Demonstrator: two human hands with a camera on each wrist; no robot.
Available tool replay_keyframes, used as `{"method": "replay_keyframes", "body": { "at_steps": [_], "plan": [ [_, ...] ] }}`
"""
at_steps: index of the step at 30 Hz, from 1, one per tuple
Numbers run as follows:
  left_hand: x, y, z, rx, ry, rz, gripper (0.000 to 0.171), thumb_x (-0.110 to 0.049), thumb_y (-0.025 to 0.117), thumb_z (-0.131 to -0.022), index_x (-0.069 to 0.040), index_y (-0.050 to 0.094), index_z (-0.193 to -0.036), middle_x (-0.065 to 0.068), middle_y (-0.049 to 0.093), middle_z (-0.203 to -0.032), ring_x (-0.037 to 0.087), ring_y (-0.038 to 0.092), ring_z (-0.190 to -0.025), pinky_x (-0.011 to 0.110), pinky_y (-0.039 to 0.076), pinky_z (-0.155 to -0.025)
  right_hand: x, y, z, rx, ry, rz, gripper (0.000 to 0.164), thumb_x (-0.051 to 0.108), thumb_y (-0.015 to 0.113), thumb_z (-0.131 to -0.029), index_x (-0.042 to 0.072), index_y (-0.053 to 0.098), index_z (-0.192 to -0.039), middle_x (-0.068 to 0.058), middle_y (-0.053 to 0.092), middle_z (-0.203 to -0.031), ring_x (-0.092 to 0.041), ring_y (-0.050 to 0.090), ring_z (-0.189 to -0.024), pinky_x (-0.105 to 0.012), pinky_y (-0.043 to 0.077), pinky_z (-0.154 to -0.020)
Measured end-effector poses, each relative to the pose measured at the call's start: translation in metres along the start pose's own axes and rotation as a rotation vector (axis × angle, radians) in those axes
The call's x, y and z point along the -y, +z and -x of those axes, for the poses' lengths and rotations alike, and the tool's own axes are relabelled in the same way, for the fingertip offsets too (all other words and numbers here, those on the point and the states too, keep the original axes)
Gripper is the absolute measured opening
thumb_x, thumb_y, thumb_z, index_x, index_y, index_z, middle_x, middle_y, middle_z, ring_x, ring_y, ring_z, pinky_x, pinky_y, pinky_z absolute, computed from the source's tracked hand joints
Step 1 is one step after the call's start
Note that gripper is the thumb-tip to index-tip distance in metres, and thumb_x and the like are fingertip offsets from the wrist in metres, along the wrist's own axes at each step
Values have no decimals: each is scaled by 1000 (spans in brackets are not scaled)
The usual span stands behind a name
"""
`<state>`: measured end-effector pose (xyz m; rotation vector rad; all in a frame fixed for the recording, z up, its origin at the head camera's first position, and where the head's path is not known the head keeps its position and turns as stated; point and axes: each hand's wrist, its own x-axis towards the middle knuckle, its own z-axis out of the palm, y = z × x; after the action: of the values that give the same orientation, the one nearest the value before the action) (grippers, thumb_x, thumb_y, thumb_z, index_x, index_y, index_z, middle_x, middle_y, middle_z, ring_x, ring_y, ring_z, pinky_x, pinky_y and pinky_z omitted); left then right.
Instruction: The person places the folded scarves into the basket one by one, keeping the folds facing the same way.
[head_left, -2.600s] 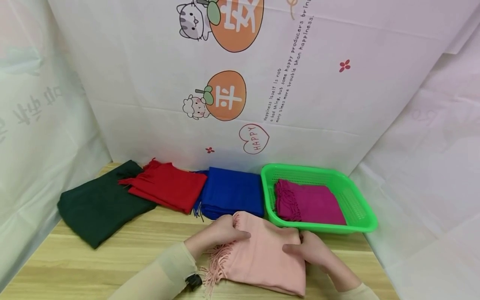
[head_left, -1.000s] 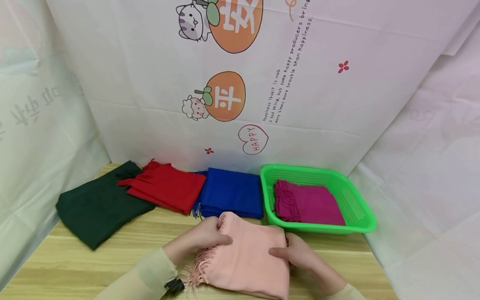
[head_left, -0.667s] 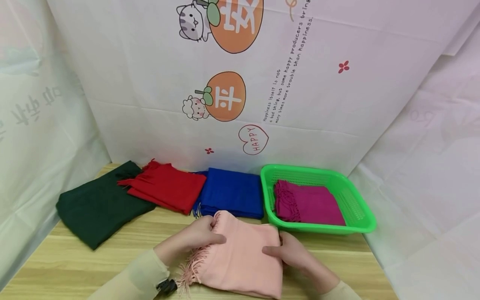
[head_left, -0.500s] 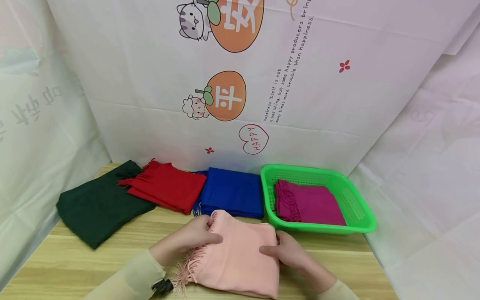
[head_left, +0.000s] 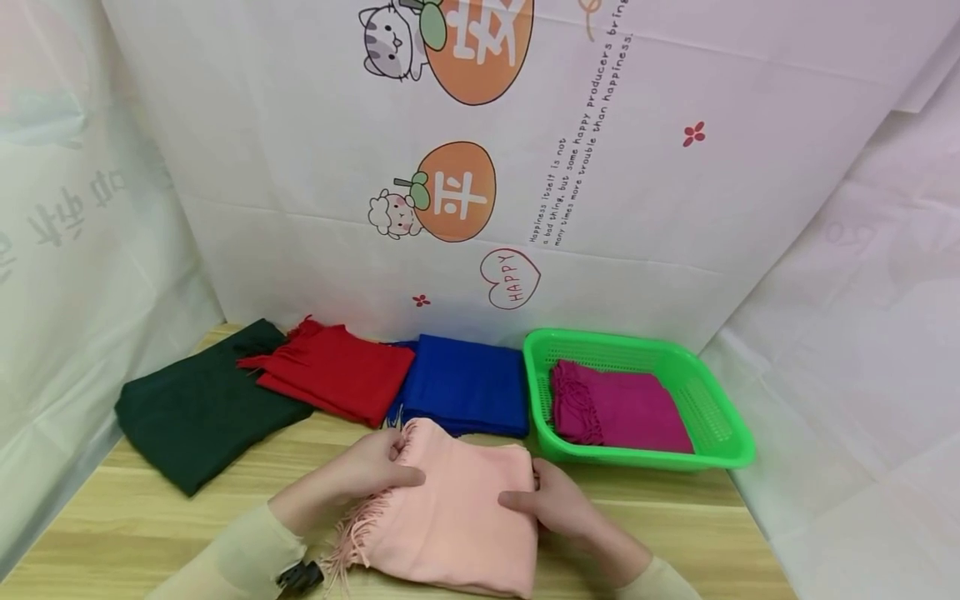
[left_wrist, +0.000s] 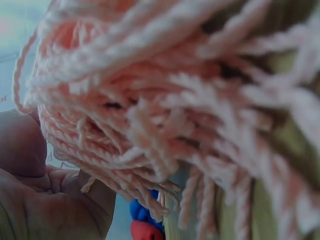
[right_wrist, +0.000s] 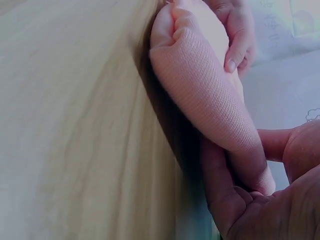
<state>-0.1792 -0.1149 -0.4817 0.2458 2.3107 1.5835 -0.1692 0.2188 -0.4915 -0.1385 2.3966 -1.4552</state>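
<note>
My left hand (head_left: pixel 375 463) and right hand (head_left: pixel 557 502) pinch the pink scarf (head_left: pixel 463 518) at both sides; I should squeeze every layer so none slips.

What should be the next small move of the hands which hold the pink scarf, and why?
Probably lower the pink scarf flat onto the table: it looks already folded, the left hand and right hand grip opposite sides, and the right wrist view shows fingers under its edge.
</note>
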Motion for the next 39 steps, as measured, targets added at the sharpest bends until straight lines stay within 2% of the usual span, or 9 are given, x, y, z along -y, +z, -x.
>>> {"method": "replay_keyframes", "body": {
  "at_steps": [2, 6, 8, 13, 19, 25, 32, 37, 39],
  "plan": [
    [0, -3, 2, 0, -8, 0, 33, -12, 89, -88, 0, 62, -103, 1, 54, -77, 17, 55, -71, 29, 47, -64, 3, 2, 0, 8, -10, -15, 61, 13, 89, -94, -14, 57, -139, -14, 74, -118, -24, 72, -101, -38, 62, -85],
    [0, -9, 6, 17, -15, -3, 33, -13, 88, -90, 1, 61, -104, -1, 46, -70, 15, 47, -62, 29, 42, -61, 10, 5, 0, 41, -28, -51, 62, 13, 88, -95, -14, 56, -141, -13, 74, -119, -24, 73, -101, -38, 63, -85],
    [0, -13, 8, 17, -13, -13, 36, -14, 88, -90, 2, 61, -108, 0, 47, -74, 16, 48, -66, 30, 43, -63, 14, 6, 0, 57, -32, -60, 63, 14, 88, -95, -14, 56, -142, -13, 74, -119, -23, 73, -101, -38, 63, -84],
    [1, -19, 13, 33, 17, -22, 40, -16, 87, -92, 4, 62, -116, 9, 62, -93, 20, 59, -83, 34, 51, -72, 20, 9, 1, 83, -45, -52, 68, 18, 89, -95, -13, 56, -145, -13, 75, -121, -24, 74, -103, -38, 63, -85],
    [1, -26, 18, 50, 18, -6, 42, -19, 87, -95, 5, 62, -119, 10, 64, -96, 21, 61, -84, 35, 52, -74, 29, 11, 3, 100, -64, -73, 70, 20, 89, -95, -10, 55, -149, -13, 75, -119, -24, 76, -99, -38, 65, -80],
    [-3, -34, 27, 40, -14, 28, 56, -22, 87, -97, 10, 58, -132, 14, 65, -106, 22, 66, -90, 36, 57, -76, 41, 9, 5, 120, -56, -79, 74, 22, 88, -97, -9, 52, -153, -11, 76, -111, -23, 77, -87, -40, 65, -66],
    [-9, -38, 31, 49, -6, 82, 54, -22, 85, -100, 8, 53, -130, 14, 63, -95, 23, 69, -84, 33, 58, -72, 51, -1, 6, 103, -40, -62, 66, 25, 88, -98, -9, 54, -142, -11, 74, -98, -20, 74, -72, -35, 59, -58],
    [-16, -38, 29, 52, 29, 106, 48, -22, 84, -101, 7, 52, -123, 7, 53, -84, 21, 62, -78, 30, 52, -66, 57, -10, 6, 105, -47, -81, 60, 24, 87, -99, -7, 54, -139, -12, 73, -96, -22, 75, -71, -35, 59, -59],
    [-20, -38, 28, 51, 41, 111, 51, -21, 83, -101, 9, 52, -128, 7, 53, -86, 20, 62, -79, 29, 52, -67, 59, -14, 6, 103, -50, -81, 61, 24, 87, -99, -7, 54, -140, -11, 74, -97, -23, 76, -72, -35, 60, -60]
  ]
}}
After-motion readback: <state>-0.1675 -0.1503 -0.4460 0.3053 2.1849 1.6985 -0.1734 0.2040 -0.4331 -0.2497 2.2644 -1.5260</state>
